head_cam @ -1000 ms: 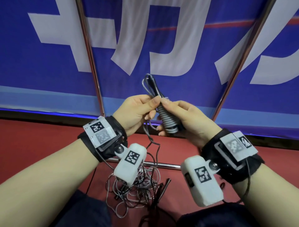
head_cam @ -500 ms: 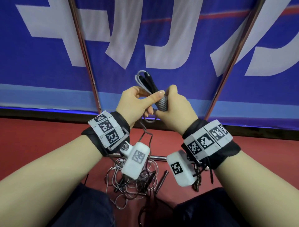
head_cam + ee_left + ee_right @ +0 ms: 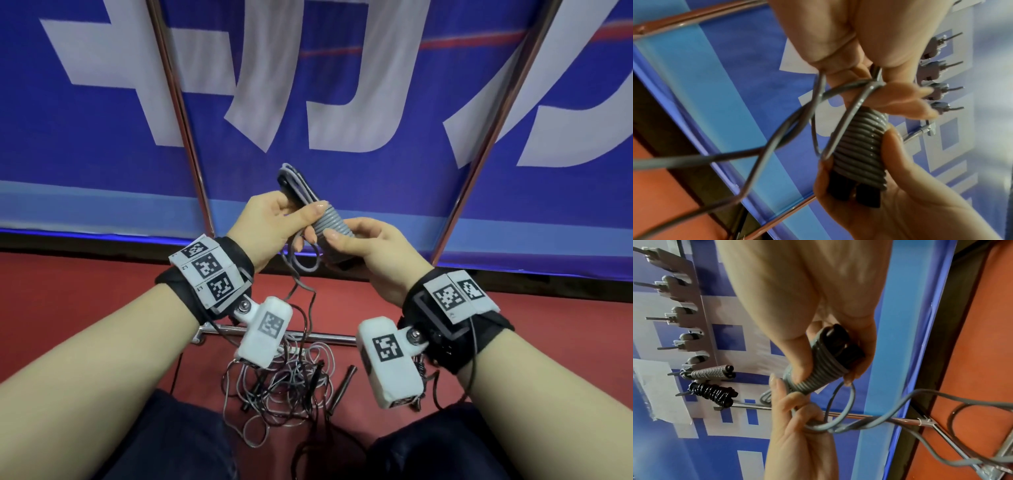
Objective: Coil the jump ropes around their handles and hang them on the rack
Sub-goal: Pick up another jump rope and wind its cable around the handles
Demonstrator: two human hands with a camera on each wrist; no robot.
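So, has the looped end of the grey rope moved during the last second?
Yes. The grey rope has tilted: its looped end is now farther left, nearer the left metal pole.

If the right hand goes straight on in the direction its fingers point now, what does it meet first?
Probably the left hand: the right hand points left and up along the coiled grey rope, which both hands hold. Depth is unclear.
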